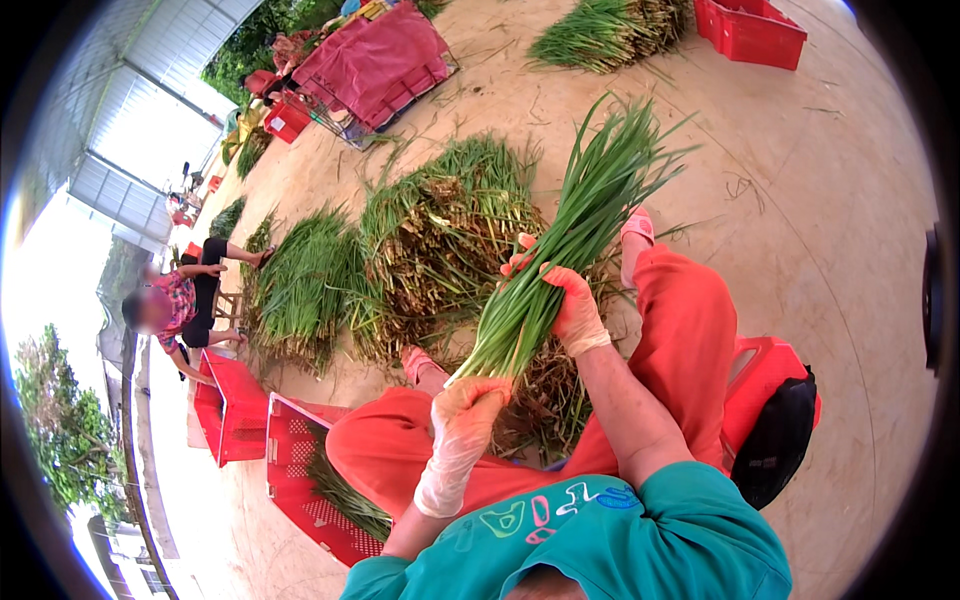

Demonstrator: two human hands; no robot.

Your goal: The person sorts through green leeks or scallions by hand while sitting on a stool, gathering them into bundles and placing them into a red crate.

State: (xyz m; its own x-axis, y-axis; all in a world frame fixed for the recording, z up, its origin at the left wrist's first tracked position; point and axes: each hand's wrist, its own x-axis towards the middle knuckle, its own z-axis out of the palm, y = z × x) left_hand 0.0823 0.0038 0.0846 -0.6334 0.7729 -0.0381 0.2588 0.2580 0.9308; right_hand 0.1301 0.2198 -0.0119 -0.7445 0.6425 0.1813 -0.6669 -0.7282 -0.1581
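Observation:
A thick bunch of long green garlic chives (575, 235) is held slantwise in front of me, its leaf tips pointing up and to the right. My left hand (465, 410), in a thin pale glove with orange fingers, is closed around the whitish stem ends. Higher up, my gloved right hand (573, 308) grips the bunch around its middle, with fingertips showing on its far side. Beyond the bunch lies a large pile of chives (440, 235) with brown, dry stem ends. Loose brown trimmings (545, 405) lie on the floor between my legs.
At my left stands a red perforated crate (295, 450) with chives inside. Another red crate (235, 405) is beside a seated person (180, 300). More chives (305, 280) lie near that person. A black bag (775, 440) rests against something red at my right. A red tub (750, 35) stands far right.

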